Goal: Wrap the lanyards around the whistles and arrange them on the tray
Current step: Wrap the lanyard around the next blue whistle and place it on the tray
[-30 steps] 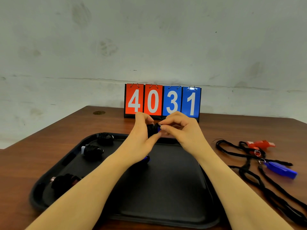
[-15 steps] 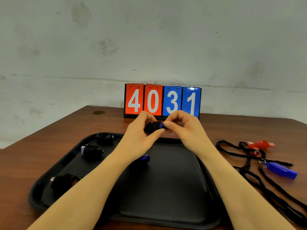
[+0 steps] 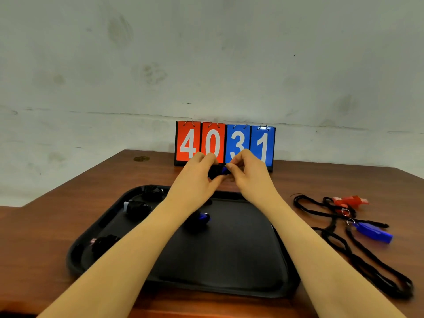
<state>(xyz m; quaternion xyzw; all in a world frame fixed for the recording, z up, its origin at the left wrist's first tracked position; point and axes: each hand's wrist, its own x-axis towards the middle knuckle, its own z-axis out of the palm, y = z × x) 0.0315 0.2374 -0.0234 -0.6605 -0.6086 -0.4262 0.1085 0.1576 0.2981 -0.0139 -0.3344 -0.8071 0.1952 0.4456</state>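
Note:
My left hand and my right hand are raised above the far edge of the black tray, both pinching a blue whistle wound in black lanyard. Several wrapped whistles lie on the tray: one at the far left corner, one below it, one at the near left, and a blue one partly under my left forearm. On the table to the right lie a red whistle and a blue whistle with loose black lanyards.
A flip scoreboard reading 4031 stands at the back of the brown table, just behind my hands. A grey wall rises behind it. A small round brass inset sits at the table's far left.
Both hands have lifted the wrapped blue whistle slightly up and away, toward the scoreboard, with small shifts of the fingers around it. Everything on the tray and table stays put.

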